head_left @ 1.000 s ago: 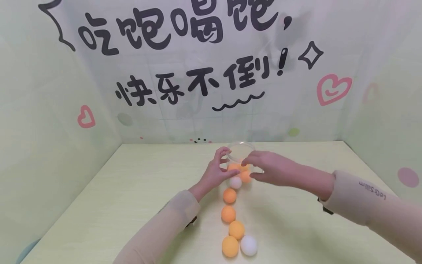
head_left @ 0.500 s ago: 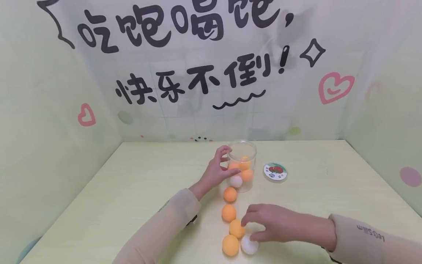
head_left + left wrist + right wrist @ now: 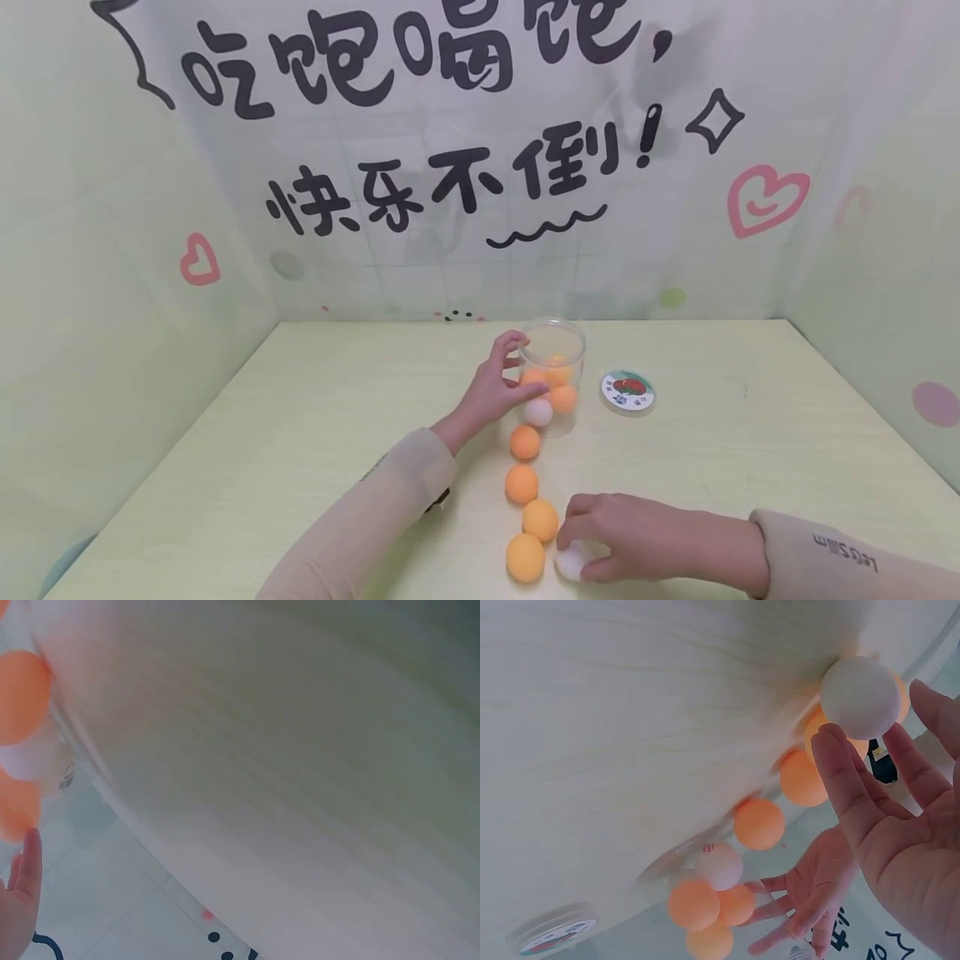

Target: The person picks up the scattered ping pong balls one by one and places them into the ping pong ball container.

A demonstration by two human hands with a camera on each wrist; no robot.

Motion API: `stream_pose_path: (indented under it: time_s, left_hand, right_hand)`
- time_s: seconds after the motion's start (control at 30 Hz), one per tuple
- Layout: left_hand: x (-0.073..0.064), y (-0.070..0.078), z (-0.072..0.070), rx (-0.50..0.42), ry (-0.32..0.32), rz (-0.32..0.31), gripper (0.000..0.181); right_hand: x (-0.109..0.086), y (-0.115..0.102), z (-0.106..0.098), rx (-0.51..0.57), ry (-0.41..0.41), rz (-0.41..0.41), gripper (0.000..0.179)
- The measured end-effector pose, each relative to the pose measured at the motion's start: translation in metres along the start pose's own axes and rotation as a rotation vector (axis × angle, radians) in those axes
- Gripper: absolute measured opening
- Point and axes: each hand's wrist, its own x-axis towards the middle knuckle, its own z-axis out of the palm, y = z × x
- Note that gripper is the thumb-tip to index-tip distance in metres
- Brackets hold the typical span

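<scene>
My left hand (image 3: 498, 383) holds the side of a clear jar (image 3: 561, 425), thumb in front and fingers round the far side. Inside the open-topped jar are several orange ping-pong balls (image 3: 564, 398) and white ones (image 3: 718, 866). In the head view, my right hand (image 3: 633, 533) reaches down at the near end of the table, its thumb and fingers curled round a white ping-pong ball (image 3: 572, 563). Loose orange balls (image 3: 522, 483) form a crooked line from the jar to that white ball. The left wrist view catches only a finger (image 3: 28, 870) beside the balls.
A round lid (image 3: 628, 390) with a tomato picture lies to the right of the jar. The pale table (image 3: 360, 375) is enclosed by printed cloth walls (image 3: 405, 275). Something blue (image 3: 67, 567) shows past the table's left edge.
My right hand has come from beside the jar toward me and down onto the white ball, uncovering the lid. The left hand keeps its hold on the jar.
</scene>
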Motion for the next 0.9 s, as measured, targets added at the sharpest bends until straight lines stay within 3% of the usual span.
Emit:
stream_pose_path:
  time_s: [0.57, 0.9]
  left_hand:
    - [0.0, -0.001, 0.001, 0.005, 0.008, -0.003, 0.068]
    - [0.001, -0.001, 0.001, 0.001, 0.009, -0.01, 0.069]
  right_hand:
    - [-0.002, 0.002, 0.011, 0.007, -0.113, 0.082, 0.031]
    - [-0.003, 0.0, 0.012, -0.007, -0.136, 0.13, 0.033]
